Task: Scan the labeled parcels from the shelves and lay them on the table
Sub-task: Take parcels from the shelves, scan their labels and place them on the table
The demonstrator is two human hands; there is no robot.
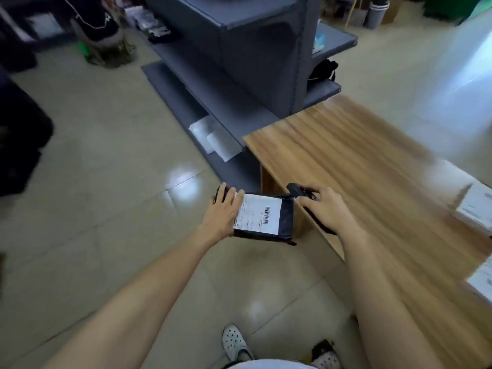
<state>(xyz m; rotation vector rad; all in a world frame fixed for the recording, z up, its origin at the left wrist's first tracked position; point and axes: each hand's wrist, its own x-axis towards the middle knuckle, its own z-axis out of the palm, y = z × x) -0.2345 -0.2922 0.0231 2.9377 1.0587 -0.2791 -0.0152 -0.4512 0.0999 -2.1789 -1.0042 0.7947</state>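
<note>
My left hand (pixel 222 213) grips the left end of a dark parcel (pixel 286 217) with a white barcode label, holding it flat in the air just left of the wooden table's (pixel 359 166) near corner. My right hand (pixel 326 209) grips a black handheld scanner (pixel 298 189) right beside the parcel's right edge, over the table's edge. The scanner's head sticks out past my fingers. Two white parcels (pixel 476 206) lie at the table's right side, partly cut off by the frame.
A grey metal shelf unit (pixel 239 62) stands behind the table, with white parcels (pixel 213 137) on its bottom shelf and a black bag on a right-hand shelf. Dark objects sit at the far left. The tiled floor lies below me.
</note>
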